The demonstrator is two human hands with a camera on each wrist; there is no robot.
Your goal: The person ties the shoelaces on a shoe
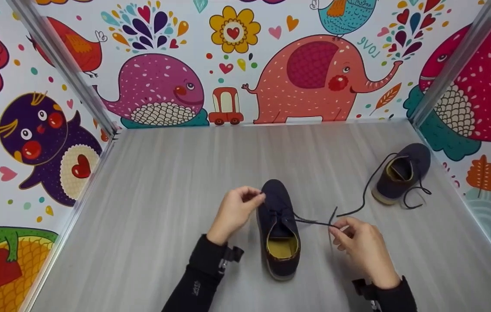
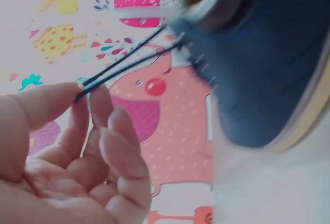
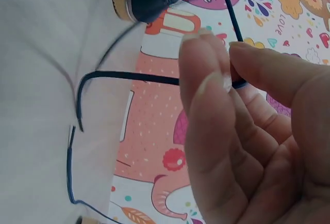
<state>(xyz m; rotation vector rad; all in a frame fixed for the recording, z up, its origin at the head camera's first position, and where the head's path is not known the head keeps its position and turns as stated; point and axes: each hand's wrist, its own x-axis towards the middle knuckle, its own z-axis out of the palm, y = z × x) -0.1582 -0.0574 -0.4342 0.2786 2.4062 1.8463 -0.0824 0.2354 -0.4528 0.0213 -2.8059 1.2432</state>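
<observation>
At the lower middle of the head view, the left hand [image 1: 233,211] sits just left of the navy lace-up shoe [image 1: 278,229], which stands on the grey counter [image 1: 154,208] with its toe pointing away. In the left wrist view its thumb and forefinger are pinched together on a doubled strand of the dark shoelace [image 2: 124,65], drawn taut from the eyelets; the other fingers [image 2: 121,147] curl loosely and hold nothing.

Right of the shoe, the right hand [image 1: 360,245] holds the lace's other end [image 1: 315,222], stretched sideways from the shoe's throat. The right wrist view shows thumb and forefinger clamped on that lace [image 3: 154,78], its free tail bending down at the left of that frame.

Judged from this, the step in hand is tightening the two lace ends on the near shoe before any knot. The next move would call for even tension on both strands and for crossing them without losing either pinch.

At the right edge of the counter, the second shoe [image 1: 399,173] lies apart with its own lace [image 1: 369,186] trailing loose.

Hard to make out: how the eyelets are threaded, since the tongue area is dark and small in the head view, and both wrist views are blurred close to the shoe. Whether the left hand's strand is a loop or two separate runs cannot be told.
</observation>
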